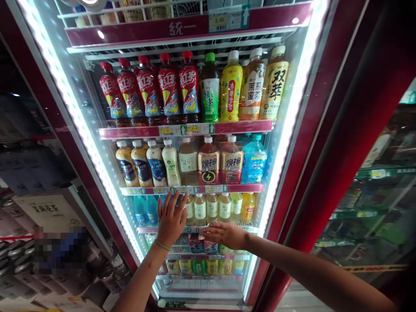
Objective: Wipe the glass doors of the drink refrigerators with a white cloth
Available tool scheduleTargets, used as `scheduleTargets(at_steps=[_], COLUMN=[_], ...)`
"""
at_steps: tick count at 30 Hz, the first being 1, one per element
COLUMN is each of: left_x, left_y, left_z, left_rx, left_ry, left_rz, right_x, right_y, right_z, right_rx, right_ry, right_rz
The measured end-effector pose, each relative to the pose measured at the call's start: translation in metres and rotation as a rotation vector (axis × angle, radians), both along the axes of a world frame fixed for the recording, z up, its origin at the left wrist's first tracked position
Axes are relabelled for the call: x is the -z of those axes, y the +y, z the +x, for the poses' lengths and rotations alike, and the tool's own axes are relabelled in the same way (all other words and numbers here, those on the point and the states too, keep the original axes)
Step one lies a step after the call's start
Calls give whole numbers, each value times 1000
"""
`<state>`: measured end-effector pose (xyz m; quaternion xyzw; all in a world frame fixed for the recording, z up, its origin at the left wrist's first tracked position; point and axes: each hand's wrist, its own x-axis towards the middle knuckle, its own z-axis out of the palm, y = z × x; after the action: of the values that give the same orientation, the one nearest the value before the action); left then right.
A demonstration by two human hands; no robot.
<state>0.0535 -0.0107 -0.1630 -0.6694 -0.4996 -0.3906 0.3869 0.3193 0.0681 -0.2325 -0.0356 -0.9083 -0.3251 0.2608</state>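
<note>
My left hand [171,220] is raised in front of the third shelf of a lit drinks cooler, its fingers spread and pointing up. It holds nothing and hides part of the row between the blue bottles [140,211] and the pale bottles with white caps [212,208]. Lower and to the right, my right hand [227,235] lies flat with its fingers stretched to the left, also holding nothing. Behind it are the shelf edge below the pale bottles and some dark packs [196,243]. Whether either hand touches anything, I cannot tell.
Red-capped tea bottles [165,89] and a green-capped bottle [210,89] stand on the upper shelf. Below are brown bottles [209,160] and a blue bottle [255,160]. Bright light strips [289,117] line the cooler's sides. Shelves with cans [19,268] stand at left.
</note>
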Motion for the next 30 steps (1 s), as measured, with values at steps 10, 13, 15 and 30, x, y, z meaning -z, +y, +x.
scheduleTargets(at_steps=[10, 13, 15, 30], left_x=[-54, -59, -53, -24], left_y=[16, 18, 17, 5], left_z=[-62, -66, -68, -105], left_rx=[42, 55, 69, 36], left_ry=[-30, -57, -62, -75], left_rz=[163, 180, 172, 142], right_x=[-309, -324, -277, -153], right_y=[17, 13, 8, 1], right_z=[-40, -56, -68, -99], right_rx=[235, 258, 255, 177], right_ry=[330, 429, 330, 38], right_rz=[83, 74, 88, 115])
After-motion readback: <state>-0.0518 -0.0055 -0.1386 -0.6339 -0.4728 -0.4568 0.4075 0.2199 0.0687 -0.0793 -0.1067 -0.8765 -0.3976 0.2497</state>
